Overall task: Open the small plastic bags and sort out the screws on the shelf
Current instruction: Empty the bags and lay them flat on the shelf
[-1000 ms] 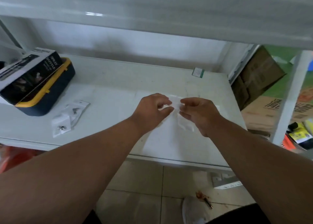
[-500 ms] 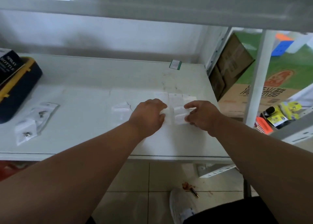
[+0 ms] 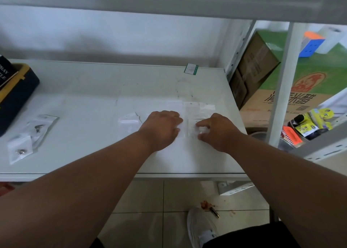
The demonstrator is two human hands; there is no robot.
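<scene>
On the white shelf board, both hands rest side by side near the front right area. The left hand lies palm down with fingers curled loosely over a small clear plastic bag; whether it pinches the bag cannot be told. The right hand touches the same bag area, thumb and forefinger bent toward it, contact blurred. Further empty-looking clear bags lie flat just beyond the fingers, and another clear bag lies left of the left hand. Two bags containing screws lie well apart at the left front edge. A dark blue case with yellow trim sits at the far left, with a black printed box on top. A green-bordered label stands at the back edge. Cardboard cartons stand to the right, beyond a white upright post. Tiled floor and a grey shoe show below.
</scene>
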